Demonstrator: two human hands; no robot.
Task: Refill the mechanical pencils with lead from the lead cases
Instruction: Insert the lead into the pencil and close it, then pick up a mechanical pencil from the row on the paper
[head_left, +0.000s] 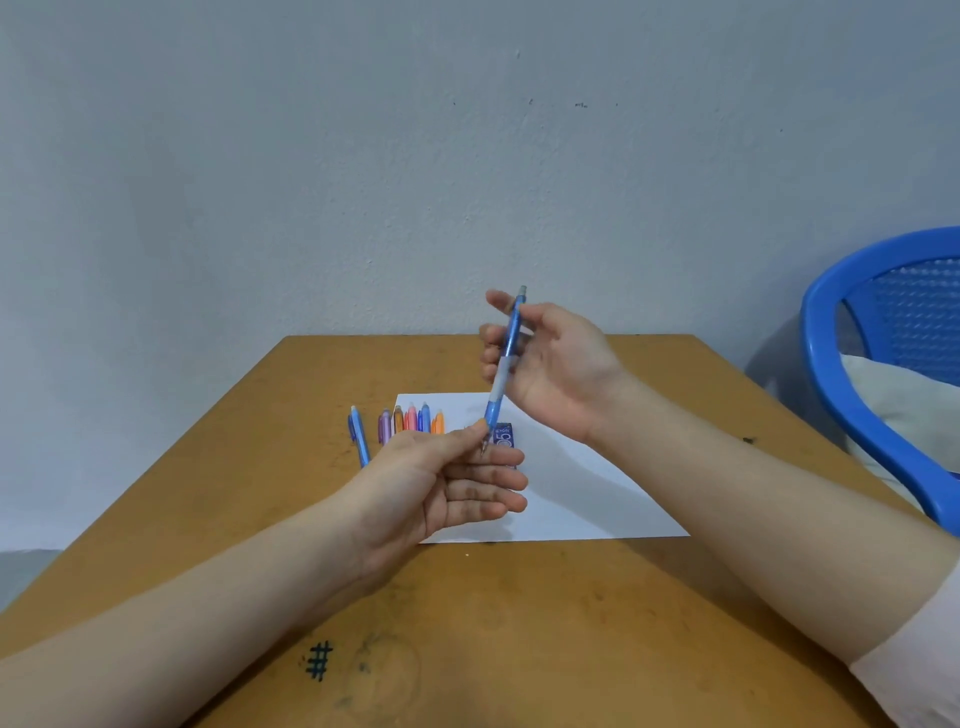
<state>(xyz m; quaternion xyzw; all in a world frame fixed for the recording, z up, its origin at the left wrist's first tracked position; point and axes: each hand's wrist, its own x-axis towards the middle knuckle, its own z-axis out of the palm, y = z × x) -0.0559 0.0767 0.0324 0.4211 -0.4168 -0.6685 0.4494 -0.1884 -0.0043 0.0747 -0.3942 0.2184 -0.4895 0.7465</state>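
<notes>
Left hand (441, 483) pinches blue mechanical pencil (506, 353) near its tip, right hand (550, 364) holds the barrel. Likely opening step; next, pull top cap, then lead case (505, 441).

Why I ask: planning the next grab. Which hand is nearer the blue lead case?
Left. The left hand pinches the pencil tip right beside the lead case; the right hand holds the barrel higher up.

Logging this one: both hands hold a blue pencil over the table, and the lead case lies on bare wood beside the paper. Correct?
Not quite: the head view shows the lead case lying on the white paper, not on bare wood. The left hand and right hand do both hold the blue pencil over the table.
</notes>
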